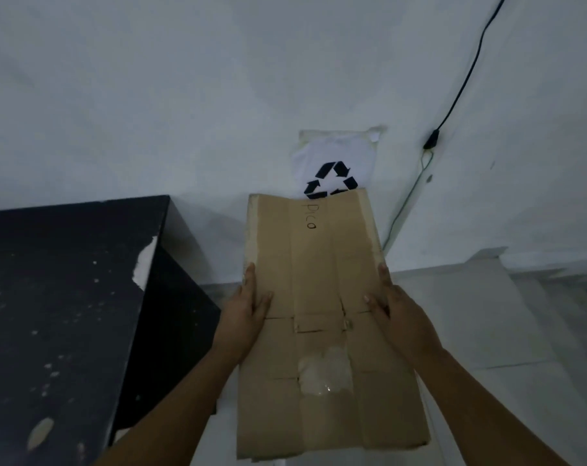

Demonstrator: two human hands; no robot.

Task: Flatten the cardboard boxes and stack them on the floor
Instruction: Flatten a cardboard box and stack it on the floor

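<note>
- Flattened cardboard box [322, 317]: brown, creased lengthwise, handwritten "Pico" near far end, patch of clear tape near the near end.
- Left hand [248, 307]: fingers straight along box's left edge, thumb on top face, gripping that edge.
- Right hand [391, 306]: same on right edge.
- Box held in air between both hands, beside black table [60, 297]; long axis runs away from person toward recycling sign [334, 163] on wall.

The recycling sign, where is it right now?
In the head view, the recycling sign hangs on the white wall, right of centre, its lower edge hidden behind the flattened cardboard box.
</note>
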